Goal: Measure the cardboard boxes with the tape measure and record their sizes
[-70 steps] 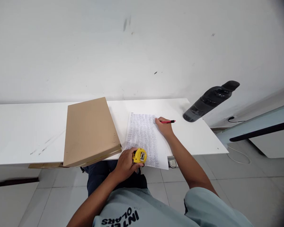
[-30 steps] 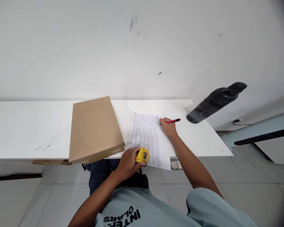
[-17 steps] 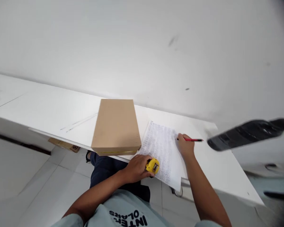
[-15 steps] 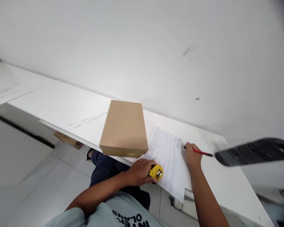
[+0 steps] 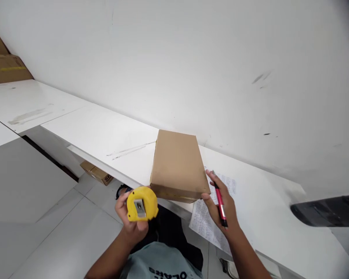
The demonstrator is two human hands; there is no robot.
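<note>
A yellow tape measure [image 5: 142,204] with a metal clip is gripped in my left hand [image 5: 130,219], raised close to the camera at the near left corner of a brown cardboard box [image 5: 178,164]. The box lies flat on the white table, its near side reaching the table's front edge. My right hand [image 5: 225,203] is at the box's near right corner, thumb and fingertips against it. A red and black pen [image 5: 220,203] is tucked in that same hand. Beneath the hand lies a sheet of paper [image 5: 205,221] with dense writing, partly covered by the hand and box.
The long white table [image 5: 119,131] runs along a white wall. Taped cardboard boxes [image 5: 10,69] are stacked at its far left. Another box [image 5: 96,172] sits on the floor below. A dark, blurred bar [image 5: 325,211] juts in from the right.
My left hand has moved left and up with the tape measure. My right hand has left the paper, keeping the pen, and come to the box's corner. The view has shifted.
</note>
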